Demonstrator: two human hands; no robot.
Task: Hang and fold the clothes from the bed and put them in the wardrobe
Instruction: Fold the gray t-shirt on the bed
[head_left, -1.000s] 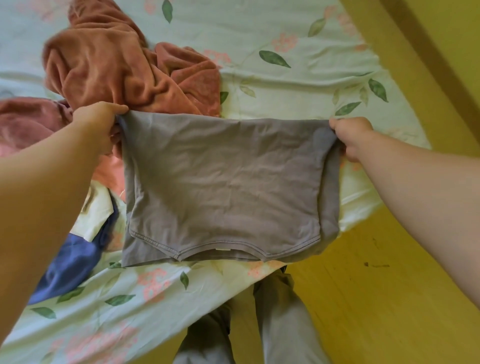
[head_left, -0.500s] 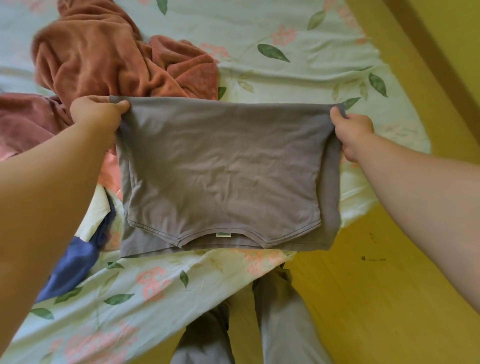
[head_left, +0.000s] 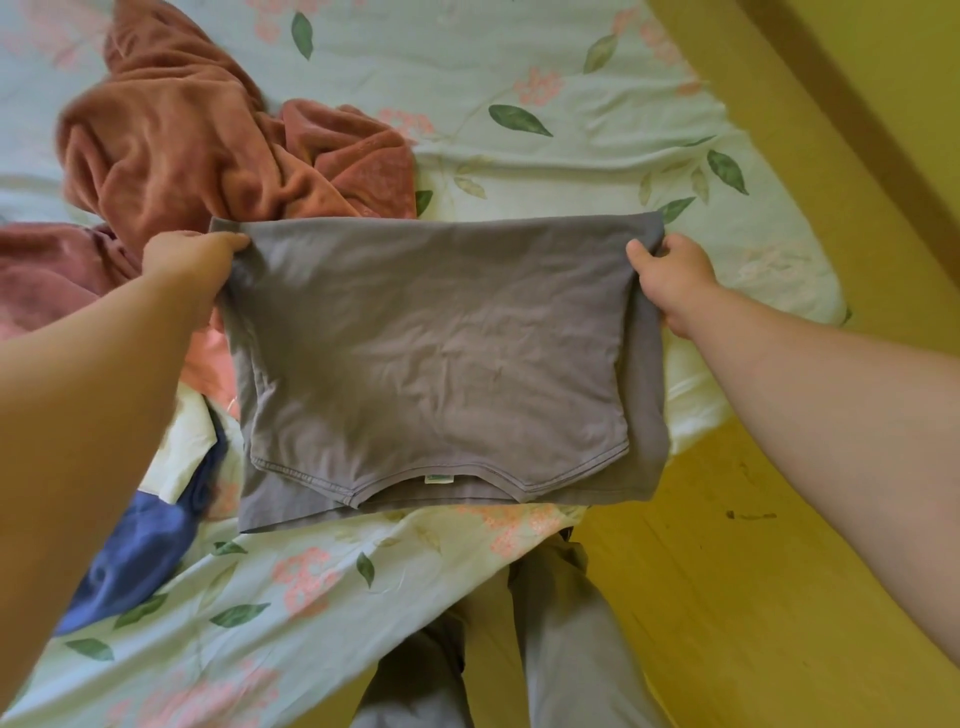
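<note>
A grey T-shirt (head_left: 436, 358), folded in half with its neckline and label at the bottom edge, hangs stretched over the near corner of the bed (head_left: 571, 130). My left hand (head_left: 189, 260) pinches its top left corner and my right hand (head_left: 670, 270) pinches its top right corner. Behind it a rust-coloured fleece garment (head_left: 208, 150) lies crumpled on the floral sheet. A dark pink garment (head_left: 47, 275) lies at the far left. A blue and white garment (head_left: 156, 519) lies partly under my left forearm.
The bed's corner ends just right of the shirt, with yellow floor (head_left: 753, 545) beyond it. A yellow wall or skirting (head_left: 831, 104) runs along the right. My legs in grey trousers (head_left: 545, 649) stand at the bed's near edge.
Both hands have carried the folded shirt slightly away from me and held it taut; the grip on both corners is unchanged.
</note>
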